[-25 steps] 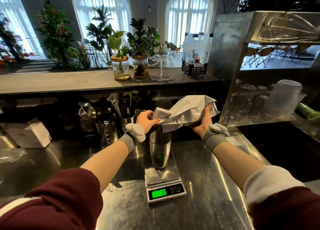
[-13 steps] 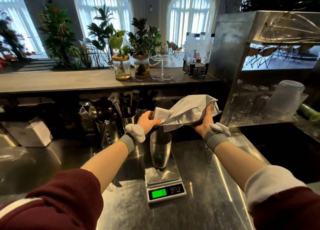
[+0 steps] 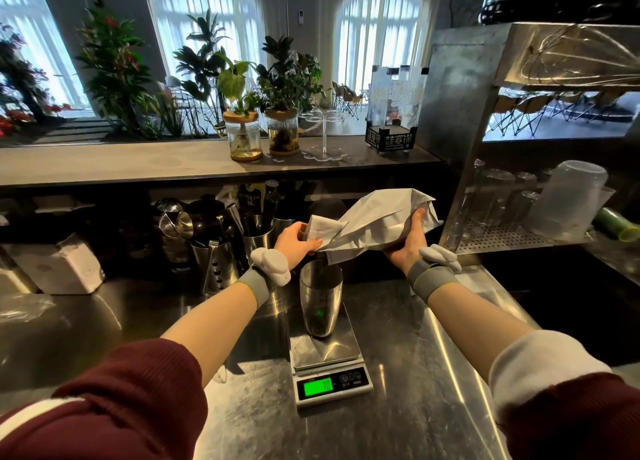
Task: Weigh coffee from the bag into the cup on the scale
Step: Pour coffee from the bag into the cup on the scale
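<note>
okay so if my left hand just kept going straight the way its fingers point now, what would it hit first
The left hand points away and rightward, already gripping the mouth end of the crumpled white paper bag. Going straight on, it would press into that bag first. Beyond it, probably the dark space under the counter, though depth is unclear.

The scale (image 3: 325, 355) sits on the table (image 3: 415, 407) straight before me, the cup (image 3: 321, 300) on it. Above the cup I hold the bag (image 3: 374, 222), my left hand (image 3: 296, 239) at its left end, my right hand (image 3: 408, 243) under its right. Behind lies a shelf (image 3: 138, 163) with 2 jars (image 3: 244, 135); a rack (image 3: 502, 232) stands right.
</note>
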The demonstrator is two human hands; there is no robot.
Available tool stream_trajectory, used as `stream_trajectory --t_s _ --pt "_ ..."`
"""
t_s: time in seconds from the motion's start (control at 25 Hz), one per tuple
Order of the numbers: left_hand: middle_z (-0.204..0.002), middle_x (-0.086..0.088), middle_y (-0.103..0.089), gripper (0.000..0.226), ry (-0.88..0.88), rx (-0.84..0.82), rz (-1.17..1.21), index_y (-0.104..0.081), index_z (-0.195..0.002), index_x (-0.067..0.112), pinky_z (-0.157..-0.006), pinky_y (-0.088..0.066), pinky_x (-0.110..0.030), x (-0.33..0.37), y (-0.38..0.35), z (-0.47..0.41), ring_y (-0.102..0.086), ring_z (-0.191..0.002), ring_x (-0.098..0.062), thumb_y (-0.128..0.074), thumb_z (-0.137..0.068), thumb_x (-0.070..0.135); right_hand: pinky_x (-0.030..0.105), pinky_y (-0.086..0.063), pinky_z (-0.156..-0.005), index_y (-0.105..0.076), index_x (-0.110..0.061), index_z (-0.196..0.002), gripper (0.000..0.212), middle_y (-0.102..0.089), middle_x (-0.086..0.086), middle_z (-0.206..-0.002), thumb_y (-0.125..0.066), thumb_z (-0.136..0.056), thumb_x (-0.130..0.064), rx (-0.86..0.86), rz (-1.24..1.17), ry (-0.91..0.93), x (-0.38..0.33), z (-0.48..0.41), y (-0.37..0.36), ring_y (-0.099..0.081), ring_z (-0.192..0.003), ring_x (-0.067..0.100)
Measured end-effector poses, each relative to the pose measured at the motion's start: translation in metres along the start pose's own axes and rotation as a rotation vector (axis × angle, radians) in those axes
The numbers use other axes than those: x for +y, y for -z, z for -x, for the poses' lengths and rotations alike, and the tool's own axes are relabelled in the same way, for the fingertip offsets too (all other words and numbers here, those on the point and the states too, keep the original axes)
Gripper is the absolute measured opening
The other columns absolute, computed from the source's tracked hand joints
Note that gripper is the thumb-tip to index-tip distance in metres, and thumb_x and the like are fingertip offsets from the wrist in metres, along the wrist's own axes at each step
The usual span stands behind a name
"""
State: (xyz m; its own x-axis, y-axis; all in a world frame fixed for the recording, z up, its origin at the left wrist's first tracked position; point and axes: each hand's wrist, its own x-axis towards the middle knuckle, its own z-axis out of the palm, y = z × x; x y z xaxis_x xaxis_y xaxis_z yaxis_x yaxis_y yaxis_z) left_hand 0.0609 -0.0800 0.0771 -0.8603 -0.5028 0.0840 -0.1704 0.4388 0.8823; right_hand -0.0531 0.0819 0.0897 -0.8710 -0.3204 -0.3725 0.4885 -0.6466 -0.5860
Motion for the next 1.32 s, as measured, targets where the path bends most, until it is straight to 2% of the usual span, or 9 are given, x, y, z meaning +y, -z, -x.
stream_trajectory --t_s 0.16,0.28,0.36,0.52,0.64,0.8,0.96,1.16,1.32 --pt "-0.096 -0.019 -0.063 0.024 -0.070 0.061 -0.096 -0.058 -0.103 -0.002 -0.065 -0.047 -0.019 0.0005 0.0001 0.0001 -0.062 -0.083 -0.027 -0.062 -0.085 0.012 0.052 -0.045 -0.091 -0.047 -0.017 -0.138 0.068 -0.057 0.012 -0.135 -0.056 -0.084 -0.058 0.006 0.001 -0.004 0.0012 0.0001 0.0013 -0.053 -0.123 0.034" --pt "-0.091 -0.014 -0.060 0.023 -0.089 0.067 -0.082 -0.058 -0.103 -0.003 -0.059 -0.043 -0.012 0.0007 0.0010 0.0011 -0.060 -0.083 -0.023 -0.063 -0.084 0.011 0.053 -0.045 -0.093 -0.046 -0.017 -0.138 0.068 -0.057 0.012 -0.134 -0.057 -0.083 -0.057 0.004 -0.007 -0.004 0.0018 -0.0008 0.0014 -0.053 -0.123 0.034" --pt "-0.095 -0.011 -0.059 0.027 -0.082 0.053 -0.067 -0.057 -0.108 -0.001 -0.063 -0.042 -0.013 0.0011 0.0010 0.0023 -0.057 -0.088 -0.020 -0.062 -0.085 0.012 0.053 -0.045 -0.093 -0.048 -0.018 -0.137 0.067 -0.057 0.012 -0.135 -0.057 -0.084 -0.057 0.000 -0.013 -0.001 0.0002 -0.0013 0.0007 -0.054 -0.123 0.034" --pt "-0.107 -0.009 -0.058 0.035 -0.034 0.021 -0.028 -0.052 -0.117 0.001 -0.080 -0.043 -0.025 0.0018 -0.0005 0.0034 -0.055 -0.096 -0.019 -0.061 -0.086 0.014 0.054 -0.044 -0.096 -0.047 -0.017 -0.137 0.066 -0.057 0.012 -0.135 -0.057 -0.084 -0.056 0.010 -0.014 0.006 -0.0014 -0.0031 0.0010 -0.053 -0.123 0.034" --pt "-0.104 -0.006 -0.056 0.035 -0.021 0.017 -0.012 -0.051 -0.118 0.001 -0.074 -0.044 -0.021 0.0025 -0.0015 0.0030 -0.053 -0.095 -0.017 -0.060 -0.086 0.014 0.054 -0.043 -0.098 -0.047 -0.017 -0.138 0.067 -0.056 0.012 -0.135 -0.057 -0.084 -0.056 0.006 -0.019 0.005 -0.0012 -0.0046 0.0023 -0.052 -0.124 0.034" --pt "-0.093 -0.012 -0.060 0.026 -0.052 0.063 -0.062 -0.058 -0.105 -0.003 -0.062 -0.044 -0.015 0.0004 -0.0027 0.0004 -0.059 -0.087 -0.024 -0.062 -0.085 0.012 0.053 -0.044 -0.094 -0.047 -0.018 -0.137 0.068 -0.057 0.011 -0.135 -0.056 -0.083 -0.059 -0.005 0.002 -0.005 -0.0003 -0.0051 0.0030 -0.053 -0.123 0.034" --pt "-0.093 -0.014 -0.061 0.025 -0.051 0.073 -0.053 -0.058 -0.105 -0.003 -0.072 -0.049 -0.028 -0.0020 -0.0005 0.0001 -0.061 -0.087 -0.027 -0.063 -0.084 0.011 0.052 -0.044 -0.096 -0.048 -0.018 -0.137 0.067 -0.057 0.011 -0.135 -0.055 -0.084 -0.059 -0.013 0.010 -0.008 0.0018 -0.0039 0.0000 -0.053 -0.124 0.033" --pt "-0.115 -0.019 -0.062 0.036 0.012 0.023 -0.003 -0.052 -0.118 0.001 -0.092 -0.049 -0.039 -0.0035 0.0022 -0.0007 -0.059 -0.106 -0.032 -0.061 -0.085 0.012 0.052 -0.044 -0.096 -0.050 -0.018 -0.136 0.067 -0.057 0.011 -0.136 -0.052 -0.084 -0.061 -0.022 0.021 0.006 0.0028 -0.0066 -0.0015 -0.054 -0.124 0.033" --pt "-0.099 -0.019 -0.064 0.027 -0.022 0.083 -0.053 -0.058 -0.105 -0.003 -0.089 -0.052 -0.042 -0.0032 0.0002 0.0004 -0.062 -0.091 -0.029 -0.063 -0.084 0.013 0.050 -0.045 -0.092 -0.052 -0.017 -0.135 0.066 -0.058 0.011 -0.134 -0.053 -0.084 -0.061 -0.023 0.023 -0.001 0.0032 -0.0063 -0.0008 -0.055 -0.123 0.032"
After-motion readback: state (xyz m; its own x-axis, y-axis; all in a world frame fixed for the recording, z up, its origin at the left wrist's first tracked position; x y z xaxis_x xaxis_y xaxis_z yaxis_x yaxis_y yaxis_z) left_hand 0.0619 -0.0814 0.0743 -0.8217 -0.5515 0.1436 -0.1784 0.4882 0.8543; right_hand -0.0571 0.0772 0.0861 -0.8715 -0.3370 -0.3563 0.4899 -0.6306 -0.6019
